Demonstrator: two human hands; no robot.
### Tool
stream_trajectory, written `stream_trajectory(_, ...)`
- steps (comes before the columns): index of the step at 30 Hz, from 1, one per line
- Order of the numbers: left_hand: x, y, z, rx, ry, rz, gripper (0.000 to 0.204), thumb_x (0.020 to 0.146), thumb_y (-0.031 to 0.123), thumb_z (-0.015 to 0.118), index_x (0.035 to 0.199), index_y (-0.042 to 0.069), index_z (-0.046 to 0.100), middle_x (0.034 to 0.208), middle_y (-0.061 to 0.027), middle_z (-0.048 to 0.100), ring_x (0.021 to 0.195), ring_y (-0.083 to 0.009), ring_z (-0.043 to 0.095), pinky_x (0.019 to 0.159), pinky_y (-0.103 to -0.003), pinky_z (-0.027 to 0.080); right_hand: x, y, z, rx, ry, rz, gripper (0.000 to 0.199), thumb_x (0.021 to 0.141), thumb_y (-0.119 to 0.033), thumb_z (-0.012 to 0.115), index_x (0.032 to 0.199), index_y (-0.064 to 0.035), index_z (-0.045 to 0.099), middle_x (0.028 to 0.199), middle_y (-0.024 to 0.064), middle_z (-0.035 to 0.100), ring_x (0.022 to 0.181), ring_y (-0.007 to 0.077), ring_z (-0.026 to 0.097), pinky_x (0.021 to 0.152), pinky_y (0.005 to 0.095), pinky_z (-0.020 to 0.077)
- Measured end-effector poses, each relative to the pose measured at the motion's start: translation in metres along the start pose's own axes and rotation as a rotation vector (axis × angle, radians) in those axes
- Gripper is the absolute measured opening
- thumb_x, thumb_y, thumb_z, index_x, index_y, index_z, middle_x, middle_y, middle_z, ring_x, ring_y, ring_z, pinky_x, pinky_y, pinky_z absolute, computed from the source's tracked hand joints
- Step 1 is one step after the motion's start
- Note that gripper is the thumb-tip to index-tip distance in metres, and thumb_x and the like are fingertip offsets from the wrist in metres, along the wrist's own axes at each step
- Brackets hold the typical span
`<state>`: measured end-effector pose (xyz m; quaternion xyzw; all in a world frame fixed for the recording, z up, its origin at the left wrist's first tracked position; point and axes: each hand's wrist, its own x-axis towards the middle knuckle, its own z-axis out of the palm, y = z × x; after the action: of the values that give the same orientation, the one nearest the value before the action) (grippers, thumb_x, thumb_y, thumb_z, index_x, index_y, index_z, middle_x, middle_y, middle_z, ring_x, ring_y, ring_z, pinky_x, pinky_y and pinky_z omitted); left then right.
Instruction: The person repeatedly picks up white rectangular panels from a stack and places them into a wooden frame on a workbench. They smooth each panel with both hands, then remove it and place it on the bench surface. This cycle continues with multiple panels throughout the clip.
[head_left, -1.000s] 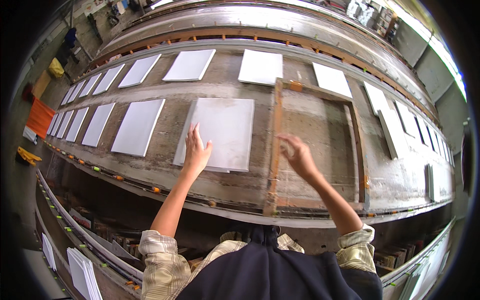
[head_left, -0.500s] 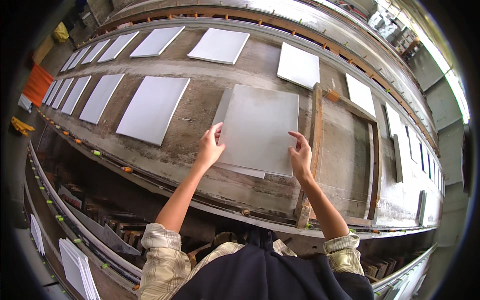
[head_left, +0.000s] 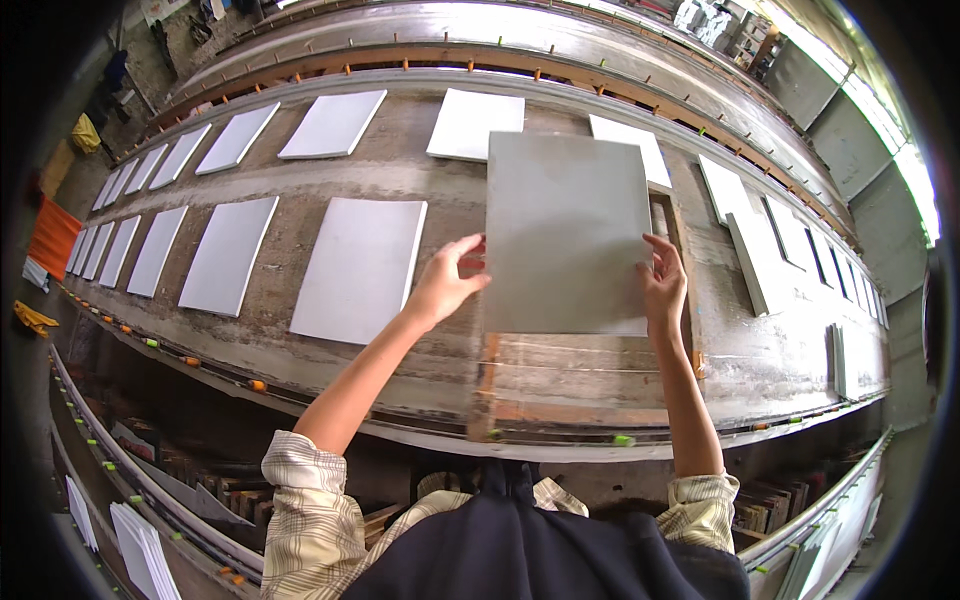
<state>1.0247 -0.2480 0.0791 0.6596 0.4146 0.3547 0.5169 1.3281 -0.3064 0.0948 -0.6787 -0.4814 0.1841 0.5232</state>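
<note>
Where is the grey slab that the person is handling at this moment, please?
In the head view the grey slab sits right of centre, held at its side edges by the left hand and right hand, above the wooden frame, beside a white slab.

Bright, even daylight from upper right; blown-out glare there, strong fisheye bending, dark rim.

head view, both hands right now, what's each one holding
left hand: gripping the left edge of the grey slab
right hand: gripping the slab's right edge
</note>
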Motion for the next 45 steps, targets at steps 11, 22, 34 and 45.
stream_trajectory(11, 0.011, -0.033, 0.106, 0.531, 0.012, -0.217, 0.06, 0.072, 0.007, 0.067, 0.127, -0.003, 0.046, 0.119, -0.0193, 0.054, 0.107, -0.0272, 0.056, 0.092, -0.035, 0.046, -0.008, 0.108, -0.043, -0.079, -0.168, 0.08, 0.03, 0.078, 0.003, 0.055, 0.106, -0.0068, 0.062, 0.124, 0.0159, 0.053, 0.118, 0.0292, 0.048, 0.099, 0.0346, 0.0367)
stream_trajectory(22, 0.019, -0.033, 0.124, 0.795, -0.145, -0.341, 0.067, 0.073, 0.013, 0.061, 0.129, -0.012, 0.034, 0.13, -0.029, 0.035, 0.123, -0.0395, 0.037, 0.103, -0.039, 0.033, -0.027, 0.122, -0.032, -0.143, -0.166, 0.037, 0.029, 0.077, 0.006, 0.052, 0.103, -0.0051, 0.061, 0.12, 0.0188, 0.054, 0.118, 0.0328, 0.047, 0.099, 0.0376, 0.0372)
stream_trajectory(34, 0.012, -0.036, 0.121, 0.722, -0.146, -0.331, 0.069, 0.077, 0.012, 0.058, 0.133, -0.012, 0.025, 0.137, -0.0294, 0.029, 0.127, -0.0401, 0.032, 0.107, -0.039, 0.028, -0.048, 0.115, -0.021, -0.31, -0.169, -0.094, 0.048, 0.077, 0.0, 0.063, 0.121, -0.0062, 0.044, 0.126, 0.0197, 0.043, 0.119, 0.0359, 0.035, 0.102, 0.0429, 0.0314)
stream_trajectory(45, 0.001, -0.049, 0.129, 0.802, -0.086, -0.159, 0.052, 0.076, -0.001, 0.051, 0.124, -0.014, 0.033, 0.125, -0.0298, 0.037, 0.115, -0.0423, 0.039, 0.101, -0.043, 0.034, -0.055, 0.112, -0.023, -0.341, -0.183, -0.094, 0.055, 0.076, -0.001, 0.065, 0.126, -0.0053, 0.04, 0.123, 0.0145, 0.047, 0.111, 0.0342, 0.039, 0.098, 0.0415, 0.035)
